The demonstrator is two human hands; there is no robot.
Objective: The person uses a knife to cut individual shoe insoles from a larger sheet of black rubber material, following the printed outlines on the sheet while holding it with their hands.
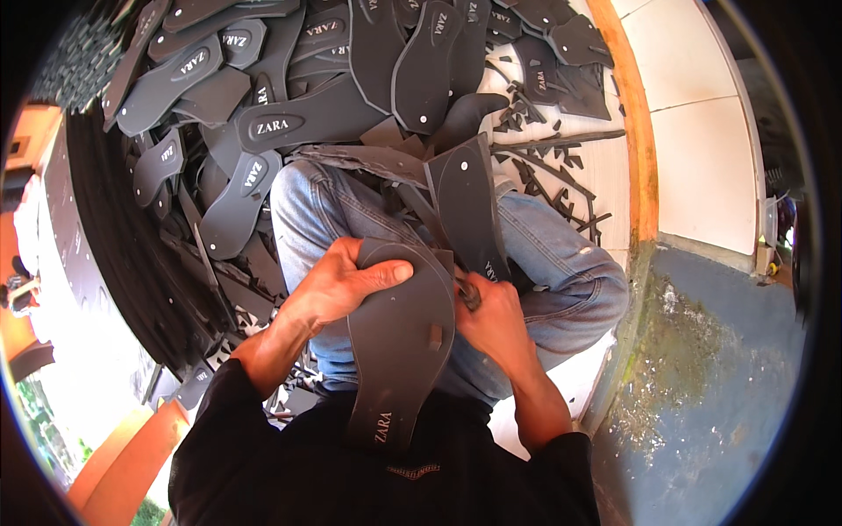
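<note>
My left hand [338,285] grips a black foam sandal sole [399,324] by its upper left edge, thumb laid flat on top. The sole hangs over my lap, its narrow end against my black shirt. A small dark scrap [435,337] lies on its face. My right hand [491,320] is closed round a tool with a dark handle [470,294] at the sole's upper right edge; the tool's working end is hidden. Another black foam piece [465,197] rests between my knees, beyond my right hand.
A large heap of black sandal soles [316,118] spreads in front of my legs. Thin black offcuts [561,180] litter the pale floor at right. A stack of dark foam sheets [110,228] stands at left. An orange-brown strip [633,114] edges the floor beside white tiles [702,131].
</note>
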